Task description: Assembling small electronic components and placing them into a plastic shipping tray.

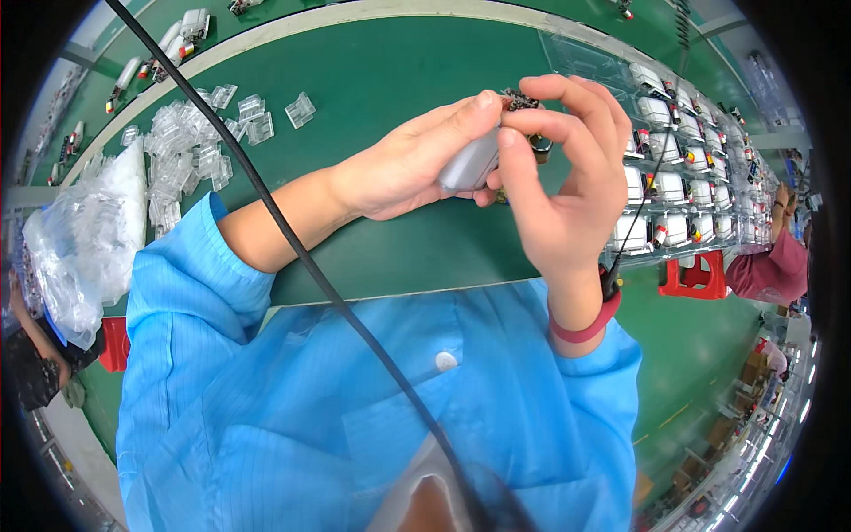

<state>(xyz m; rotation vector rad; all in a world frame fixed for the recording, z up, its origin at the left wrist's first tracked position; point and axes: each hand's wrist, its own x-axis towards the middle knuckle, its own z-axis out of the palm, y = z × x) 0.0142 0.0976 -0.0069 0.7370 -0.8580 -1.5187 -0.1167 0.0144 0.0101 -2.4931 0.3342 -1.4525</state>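
My left hand (pixel 399 168) is closed round a smooth grey plastic housing (pixel 472 166) above the green table, thumb along its upper edge. At the housing's far end sits a small dark part (pixel 521 99), its kind too small to tell. My right hand (pixel 572 177) meets the housing from the right, with thumb and index fingertip against it. The other right fingers curl over the dark part and hide some of it. A red band (pixel 585 326) with a black cord circles my right wrist.
Clear plastic pieces (pixel 182 146) lie heaped at the left, beside a clear plastic bag (pixel 97 230). At the right, clear trays hold several white housings (pixel 654 111) with coloured wires. A black cable (pixel 292 239) crosses the view. A red stool (pixel 694 277) stands near a co-worker.
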